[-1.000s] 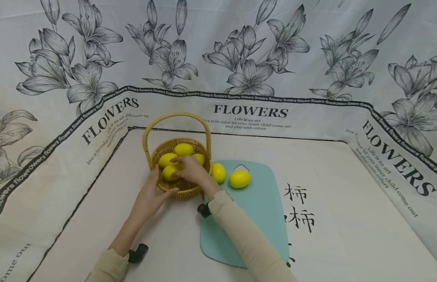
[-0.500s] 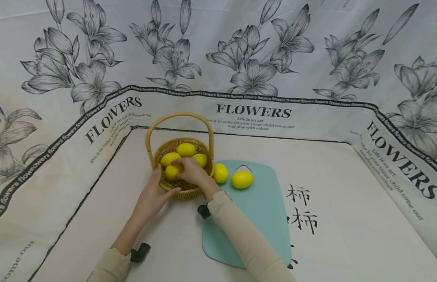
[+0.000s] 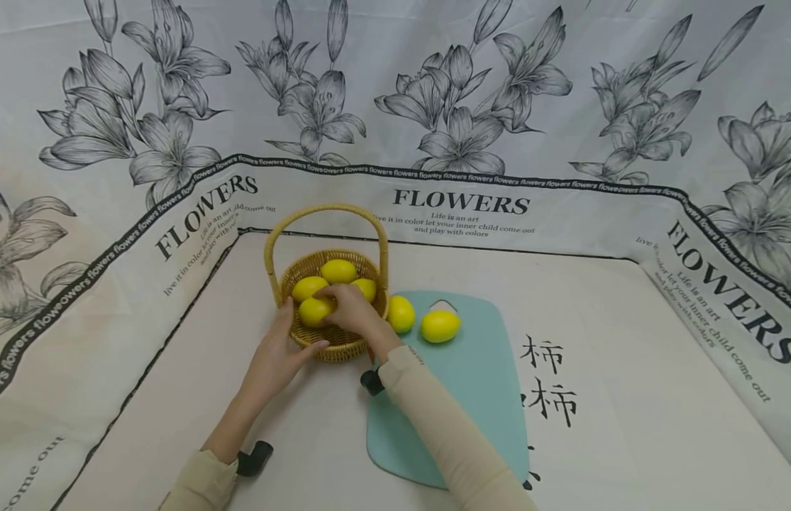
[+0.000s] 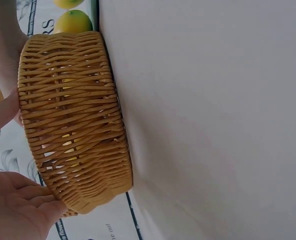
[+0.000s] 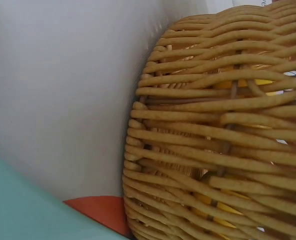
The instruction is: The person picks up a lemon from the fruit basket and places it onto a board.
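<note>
- And here's the right hand (image 3: 353,310) reaching over the rim of the basket (image 3: 340,351), pinching the front lemon (image 3: 313,312) between thumb and fingers.
- The left hand (image 3: 277,358) grips the basket, thumb by the near rim, fingers against the left side (steadying it, by the look of things).
- The step in hand, I'd judge: handling that front lemon, with three more lemons (image 3: 339,271) clustered behind it.
- The next move seems to call for a sure pinch or a clean release, clear of the handle (image 3: 384,255), left hand bracing.
- On the teal board (image 3: 459,404), two lemons (image 3: 440,326) lie near its far edge, one by the far-left corner, just beside the basket.
- The basket sits towards the far-left corner of the cloth-covered worktop (image 3: 638,369); black characters (image 3: 569,406) run past the board's right edge.
- An orange-red patch (image 5: 103,210) peeks out between board and basket; can't tell what it is.
- All round, a white drape (image 3: 382,42) carries grey lilies and "FLOWERS" lettering.
</note>
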`<state>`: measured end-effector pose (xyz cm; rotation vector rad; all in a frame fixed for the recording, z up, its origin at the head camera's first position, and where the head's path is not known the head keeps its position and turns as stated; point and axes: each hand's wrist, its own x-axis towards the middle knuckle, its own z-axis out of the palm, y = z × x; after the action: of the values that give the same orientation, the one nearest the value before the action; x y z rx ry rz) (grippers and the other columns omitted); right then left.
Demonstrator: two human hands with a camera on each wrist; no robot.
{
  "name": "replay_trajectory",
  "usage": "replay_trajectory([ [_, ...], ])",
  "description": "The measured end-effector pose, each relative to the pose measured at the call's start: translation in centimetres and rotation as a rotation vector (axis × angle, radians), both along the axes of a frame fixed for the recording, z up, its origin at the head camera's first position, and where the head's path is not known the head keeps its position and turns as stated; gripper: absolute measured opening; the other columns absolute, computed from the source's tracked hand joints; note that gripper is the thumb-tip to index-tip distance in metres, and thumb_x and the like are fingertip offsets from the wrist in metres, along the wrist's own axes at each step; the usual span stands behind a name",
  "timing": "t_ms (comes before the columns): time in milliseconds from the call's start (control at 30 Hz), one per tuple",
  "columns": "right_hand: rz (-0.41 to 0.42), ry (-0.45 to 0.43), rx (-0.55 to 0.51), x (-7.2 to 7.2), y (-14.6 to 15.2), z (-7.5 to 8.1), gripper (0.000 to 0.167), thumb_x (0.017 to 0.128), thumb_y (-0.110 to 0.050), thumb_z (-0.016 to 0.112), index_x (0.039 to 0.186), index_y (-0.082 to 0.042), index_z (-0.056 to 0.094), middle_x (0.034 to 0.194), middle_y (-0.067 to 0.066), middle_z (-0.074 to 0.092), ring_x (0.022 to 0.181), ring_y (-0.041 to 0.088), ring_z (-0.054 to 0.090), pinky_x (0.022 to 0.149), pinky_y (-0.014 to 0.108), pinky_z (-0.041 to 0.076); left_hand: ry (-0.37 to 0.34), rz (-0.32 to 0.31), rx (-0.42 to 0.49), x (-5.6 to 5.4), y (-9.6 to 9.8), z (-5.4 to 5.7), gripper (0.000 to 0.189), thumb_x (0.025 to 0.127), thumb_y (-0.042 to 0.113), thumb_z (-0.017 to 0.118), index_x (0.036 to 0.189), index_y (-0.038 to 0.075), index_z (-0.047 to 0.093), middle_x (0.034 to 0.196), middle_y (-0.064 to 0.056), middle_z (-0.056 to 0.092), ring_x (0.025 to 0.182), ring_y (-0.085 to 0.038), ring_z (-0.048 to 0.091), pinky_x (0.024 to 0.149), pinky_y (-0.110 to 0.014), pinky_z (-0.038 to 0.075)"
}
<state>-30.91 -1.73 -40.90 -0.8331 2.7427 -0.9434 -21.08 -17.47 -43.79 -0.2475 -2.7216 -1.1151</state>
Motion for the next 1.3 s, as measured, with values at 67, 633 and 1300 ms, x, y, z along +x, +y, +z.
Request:
replay_trajectory([
  [67,0.003,0.003,0.001,0.0,0.0,0.0,0.045,0.085,-0.009,0.075,0.128,-0.010,0.063,0.128,0.003,0.061,0.121,0.019,0.053,0.102,0.029,0.043,0.001,-0.002,0.000,0.0,0.0,0.0,0.106,0.085,0.051,0.067,0.152,-0.004,0.007,0.157,-0.023,0.009,0.143,-0.039,0.015,0.111,-0.056,0.024],
  [633,-0.021,0.014,0.007,0.0,0.0,-0.4,0.048,0.085,-0.012,0.075,0.131,-0.008,0.060,0.129,0.006,0.061,0.119,0.019,0.055,0.100,0.029,0.045,-0.021,0.003,0.010,0.3,0.2,0.5,0.106,0.085,0.052,0.068,0.153,-0.002,0.006,0.158,-0.020,0.008,0.143,-0.037,0.014,0.112,-0.054,0.024],
  [1300,-0.026,0.050,0.008,0.5,1.1,0.0,0.048,0.085,-0.016,0.076,0.130,-0.007,0.061,0.127,0.007,0.063,0.118,0.019,0.056,0.100,0.030,0.045,-0.029,-0.003,0.015,0.2,0.1,0.3,0.106,0.086,0.054,0.066,0.153,-0.002,0.006,0.158,-0.020,0.008,0.143,-0.037,0.015,0.112,-0.055,0.024],
])
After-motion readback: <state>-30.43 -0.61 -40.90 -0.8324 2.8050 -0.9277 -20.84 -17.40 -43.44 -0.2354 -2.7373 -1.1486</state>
